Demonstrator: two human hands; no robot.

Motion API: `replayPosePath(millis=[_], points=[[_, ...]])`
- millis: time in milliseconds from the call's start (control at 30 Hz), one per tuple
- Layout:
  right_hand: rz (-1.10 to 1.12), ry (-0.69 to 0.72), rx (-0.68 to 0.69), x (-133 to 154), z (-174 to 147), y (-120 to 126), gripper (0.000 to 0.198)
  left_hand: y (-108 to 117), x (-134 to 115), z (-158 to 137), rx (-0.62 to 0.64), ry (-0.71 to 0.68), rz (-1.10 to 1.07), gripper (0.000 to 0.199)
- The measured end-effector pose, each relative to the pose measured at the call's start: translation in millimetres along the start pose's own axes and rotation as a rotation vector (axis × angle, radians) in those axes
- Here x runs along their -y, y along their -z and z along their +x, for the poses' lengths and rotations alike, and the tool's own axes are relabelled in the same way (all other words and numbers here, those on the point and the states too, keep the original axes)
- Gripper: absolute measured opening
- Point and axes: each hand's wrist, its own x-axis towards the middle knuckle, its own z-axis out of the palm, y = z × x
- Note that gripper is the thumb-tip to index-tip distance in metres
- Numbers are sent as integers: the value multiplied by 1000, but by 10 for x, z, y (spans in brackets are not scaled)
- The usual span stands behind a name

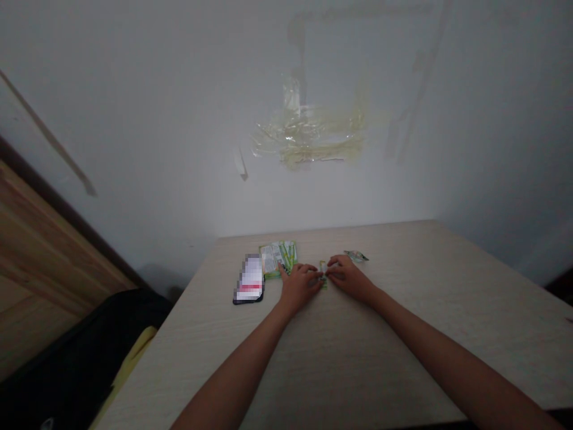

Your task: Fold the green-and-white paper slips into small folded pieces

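A small green-and-white packet [323, 264] lies between my hands, low over the tabletop. My left hand [299, 284] pinches its left side with the fingertips, the thumb side partly hidden. From the other side, the fingers of my right hand [351, 278] close on the same packet. Several green-and-white printed packets [271, 258] lie in a flat pile just beyond my left hand. Another crumpled green-and-silver wrapper [357, 256] rests behind my right hand. A phone [249, 280] with a blurred-out screen lies left of the pile.
The pale wood-grain table [425, 286] meets a white wall [156, 119] at its far edge. Peeling clear tape [308, 134] sticks to the wall. Left of the table are a dark bag or cloth [89, 352], a yellow cloth [129, 364] and a wooden panel [36, 251].
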Motion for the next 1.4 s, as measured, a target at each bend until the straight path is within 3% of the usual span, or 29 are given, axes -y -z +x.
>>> replayPosePath(millis=[200, 467, 1400], points=[[18, -68, 66, -69, 20, -13, 14, 2, -5, 0, 10, 9, -3, 24], [33, -178, 39, -75, 20, -80, 12, -6, -13, -5, 12, 21, 37, 26], [9, -209, -24, 4, 22, -137, 10, 13, -18, 6, 18, 15, 30, 24]])
